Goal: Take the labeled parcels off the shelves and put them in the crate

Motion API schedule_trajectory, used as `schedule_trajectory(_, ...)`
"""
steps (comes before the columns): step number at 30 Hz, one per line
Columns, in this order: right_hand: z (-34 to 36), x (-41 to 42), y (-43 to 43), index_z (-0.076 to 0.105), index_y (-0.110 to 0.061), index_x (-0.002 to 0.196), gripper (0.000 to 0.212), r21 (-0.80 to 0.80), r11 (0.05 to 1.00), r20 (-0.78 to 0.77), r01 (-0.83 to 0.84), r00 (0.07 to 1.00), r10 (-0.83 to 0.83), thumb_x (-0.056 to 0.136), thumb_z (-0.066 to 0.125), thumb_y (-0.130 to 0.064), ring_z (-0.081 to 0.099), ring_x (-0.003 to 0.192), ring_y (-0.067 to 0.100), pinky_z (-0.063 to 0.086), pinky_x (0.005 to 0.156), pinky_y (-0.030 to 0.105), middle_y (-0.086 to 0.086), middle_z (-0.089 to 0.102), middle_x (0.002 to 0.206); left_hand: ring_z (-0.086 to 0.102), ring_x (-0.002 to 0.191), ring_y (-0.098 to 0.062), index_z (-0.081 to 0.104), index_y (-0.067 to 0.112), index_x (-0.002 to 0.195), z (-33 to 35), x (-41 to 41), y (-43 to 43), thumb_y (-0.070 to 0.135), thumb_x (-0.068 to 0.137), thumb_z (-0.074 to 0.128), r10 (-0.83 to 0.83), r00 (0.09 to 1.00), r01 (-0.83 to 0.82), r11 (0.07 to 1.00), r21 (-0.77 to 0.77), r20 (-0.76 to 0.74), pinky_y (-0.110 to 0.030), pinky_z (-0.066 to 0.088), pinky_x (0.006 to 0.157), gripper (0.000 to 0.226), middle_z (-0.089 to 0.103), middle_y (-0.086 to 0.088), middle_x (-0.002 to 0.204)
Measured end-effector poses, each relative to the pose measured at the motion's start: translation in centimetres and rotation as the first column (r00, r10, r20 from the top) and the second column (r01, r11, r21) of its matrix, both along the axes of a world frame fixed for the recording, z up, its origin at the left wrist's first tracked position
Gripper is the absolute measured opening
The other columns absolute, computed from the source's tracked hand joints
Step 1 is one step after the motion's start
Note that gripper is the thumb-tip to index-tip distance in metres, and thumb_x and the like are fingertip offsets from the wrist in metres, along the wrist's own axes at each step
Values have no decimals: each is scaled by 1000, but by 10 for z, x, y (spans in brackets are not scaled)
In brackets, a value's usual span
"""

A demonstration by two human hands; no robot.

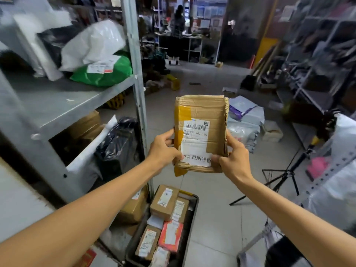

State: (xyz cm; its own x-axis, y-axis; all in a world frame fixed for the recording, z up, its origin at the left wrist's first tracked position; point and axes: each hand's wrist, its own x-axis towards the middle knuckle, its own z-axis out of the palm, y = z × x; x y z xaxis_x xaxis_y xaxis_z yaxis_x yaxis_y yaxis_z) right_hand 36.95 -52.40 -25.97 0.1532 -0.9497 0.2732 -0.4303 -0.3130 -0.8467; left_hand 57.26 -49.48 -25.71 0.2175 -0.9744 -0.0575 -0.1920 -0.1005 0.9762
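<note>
Head view: left hand (163, 149) and right hand (232, 157) both grasp the cardboard parcel (200, 132) by its lower edges, label facing up, held in air above the crate (193, 212). Advice: lower it flat onto the parcels already inside before releasing.

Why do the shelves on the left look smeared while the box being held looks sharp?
Head view: the taped brown cardboard parcel, gripped by the left hand and right hand, is sharp, its label barcode legible; the grey metal shelf and white plastic bag at the edge are smeared, likely motion blur.
</note>
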Motion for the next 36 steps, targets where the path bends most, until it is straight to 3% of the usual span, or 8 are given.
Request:
schedule_trajectory(4, -42, 1, -38, 49, -38, 138, 86, 88, 996, -12, 35, 999, -34, 68, 75, 5, 54, 106, -2, 34, 78, -6, -23, 61, 115, 69, 94, -21, 44, 28, 143, -41, 2, -47, -17, 59, 73, -32, 999, 34, 996, 82, -22, -40, 60, 72, 99, 73, 2, 97)
schedule_trajectory(9, -99, 7, -72, 54, -36, 132, 80, 243, 966, -50, 85, 996, -75, 66, 73, 6, 60, 93, -5, 42, 78, 1, -30, 63, 102, 65, 98, -22, 43, 25, 143, -104, 10, -93, -13, 57, 74, -85, 996, 92, 969, 229, -36, -37, 59, 66, 99, 69, 4, 101)
schedule_trajectory(11, -129, 12, -81, 56, -35, 130, 77, 314, 941, -71, 127, 991, -110, 66, 73, 5, 62, 94, -3, 50, 81, 13, -28, 65, 100, 65, 95, -21, 52, 26, 136, -136, 15, -110, -13, 57, 74, -114, 993, 121, 950, 289, -40, -27, 55, 54, 90, 67, 7, 99)
schedule_trajectory(14, -188, 20, -93, 58, -27, 129, 73, 393, 895, -97, 211, 977, -188, 64, 74, 3, 65, 94, 8, 55, 84, 31, -13, 70, 102, 64, 97, -19, 53, 29, 134, -199, 23, -134, -13, 59, 75, -175, 983, 180, 909, 376, -47, -28, 57, 62, 88, 64, 14, 96)
schedule_trajectory(19, -306, 37, -101, 62, -16, 117, 58, 533, 790, -194, 303, 952, -235, 63, 74, 1, 64, 90, 18, 53, 70, 28, -4, 70, 96, 62, 86, -8, 45, 21, 142, -315, 36, -155, -23, 62, 69, -212, 968, 251, 798, 547, -135, -24, 56, 59, 95, 61, 14, 92)
schedule_trajectory(25, -448, 50, -115, 60, -11, 120, 57, 690, 641, -286, 334, 941, -183, 66, 77, -2, 63, 99, 27, 53, 85, 39, 6, 70, 105, 61, 85, -7, 44, 20, 143, -455, 39, -169, -29, 62, 60, -94, 984, 172, 693, 701, -149, -38, 59, 78, 97, 65, 16, 89)
schedule_trajectory(30, -551, 47, -131, 54, -10, 131, 68, 763, 540, -352, 355, 929, -114, 67, 79, -7, 57, 111, 30, 48, 95, 44, 9, 66, 116, 52, 71, 4, 48, 27, 140, -558, 32, -174, -24, 64, 65, -50, 996, 91, 630, 771, -77, -12, 51, 58, 92, 58, 20, 82)
schedule_trajectory(36, -631, 51, -160, 60, -12, 119, 55, 787, 498, -367, 364, 925, -96, 67, 73, 0, 61, 95, 28, 54, 82, 42, -3, 60, 82, 61, 86, -4, 45, 26, 142, -638, 30, -192, -22, 68, 65, -62, 997, 70, 600, 797, -41, -25, 56, 77, 90, 64, 15, 89)
